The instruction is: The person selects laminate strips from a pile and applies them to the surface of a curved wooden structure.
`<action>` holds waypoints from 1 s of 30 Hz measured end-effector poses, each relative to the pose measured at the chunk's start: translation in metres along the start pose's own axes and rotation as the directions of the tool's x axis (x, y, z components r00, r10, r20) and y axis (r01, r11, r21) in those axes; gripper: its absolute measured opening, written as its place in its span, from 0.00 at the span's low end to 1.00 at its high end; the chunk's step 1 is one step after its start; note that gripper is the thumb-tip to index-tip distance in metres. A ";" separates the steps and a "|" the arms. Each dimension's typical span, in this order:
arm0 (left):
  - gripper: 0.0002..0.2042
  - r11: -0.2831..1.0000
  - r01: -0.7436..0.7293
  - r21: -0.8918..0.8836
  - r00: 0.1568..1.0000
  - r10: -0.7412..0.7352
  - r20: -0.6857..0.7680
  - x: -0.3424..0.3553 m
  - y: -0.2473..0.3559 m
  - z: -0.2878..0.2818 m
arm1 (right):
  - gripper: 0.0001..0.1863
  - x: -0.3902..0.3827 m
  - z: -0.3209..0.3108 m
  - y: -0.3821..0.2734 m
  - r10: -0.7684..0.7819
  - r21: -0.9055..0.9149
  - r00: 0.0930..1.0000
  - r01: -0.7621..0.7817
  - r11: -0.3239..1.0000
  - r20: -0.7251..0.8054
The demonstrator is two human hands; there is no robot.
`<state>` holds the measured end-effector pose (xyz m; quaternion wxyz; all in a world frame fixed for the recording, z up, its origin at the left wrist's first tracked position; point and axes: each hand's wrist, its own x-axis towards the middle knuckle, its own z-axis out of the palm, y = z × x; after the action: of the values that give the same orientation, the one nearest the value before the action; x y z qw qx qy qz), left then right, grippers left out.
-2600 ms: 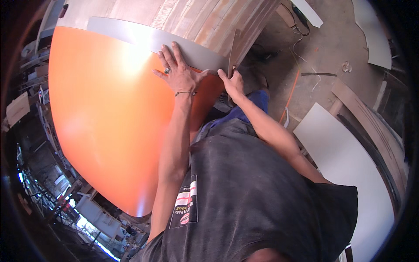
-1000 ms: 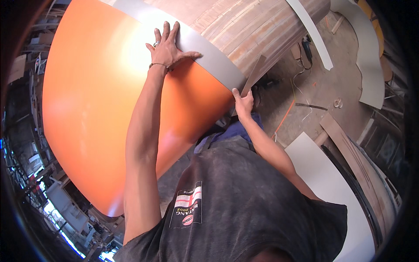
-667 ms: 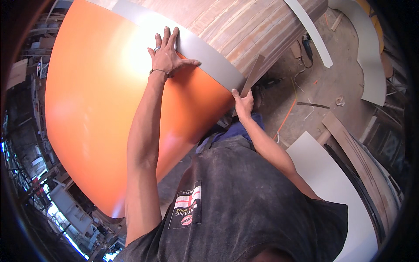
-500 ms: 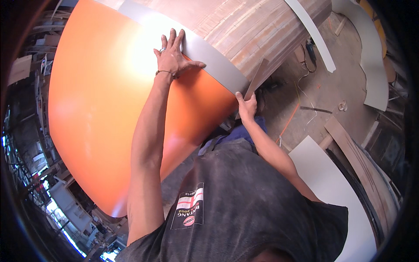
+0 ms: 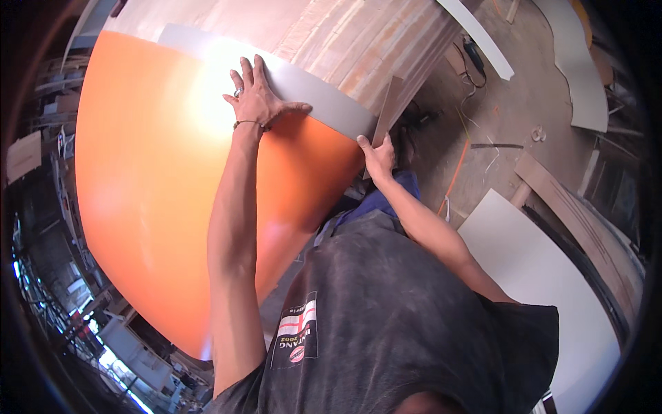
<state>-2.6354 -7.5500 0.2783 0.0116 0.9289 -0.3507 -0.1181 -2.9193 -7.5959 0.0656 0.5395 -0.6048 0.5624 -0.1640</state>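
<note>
A large glossy orange curved surface (image 5: 158,179) has a flat grey strip (image 5: 324,100) lying along its upper border, against bare wood-toned boarding (image 5: 338,41). My left hand (image 5: 256,102) is spread, pressing near the strip, with its thumb stretched along the border and fingertips reaching onto the grey. At the strip's right end, my right hand (image 5: 378,157) grips the edge, thumb on top. Its fingers are partly hidden behind. A thin brown wooden strip (image 5: 389,103) stands up by that hand, passing between thumb and fingers.
On the floor at right are a corded power tool (image 5: 474,56), an orange cord (image 5: 455,179) and a dark strip (image 5: 496,145). A white sheet (image 5: 531,276) and curved wooden boards (image 5: 565,214) lie near my right side. A pale strip (image 5: 483,41) juts out at upper right.
The view has shifted, so the orange surface and both hands sit slightly differently in the picture. Both hands keep their places on the work.
</note>
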 end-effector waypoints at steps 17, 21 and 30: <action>0.87 0.990 -0.078 0.120 0.995 0.085 -0.056 -0.009 0.037 0.038 | 0.36 0.027 -0.013 0.018 0.238 0.355 0.971 -0.228 0.907 0.015; 0.86 0.983 -0.084 0.165 0.994 0.095 -0.061 -0.006 0.037 0.039 | 0.38 0.039 -0.013 0.040 0.137 0.281 0.991 -0.131 0.951 -0.002; 0.82 0.956 -0.155 0.251 0.984 0.171 -0.044 -0.013 0.033 0.047 | 0.52 0.016 0.004 0.013 0.047 0.107 0.999 -0.045 0.993 -0.020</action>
<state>-2.6767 -7.5638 0.2390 -0.0827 0.8945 -0.4374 -0.0421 -2.9181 -7.6047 0.0469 0.5684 -0.5602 0.5725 -0.1880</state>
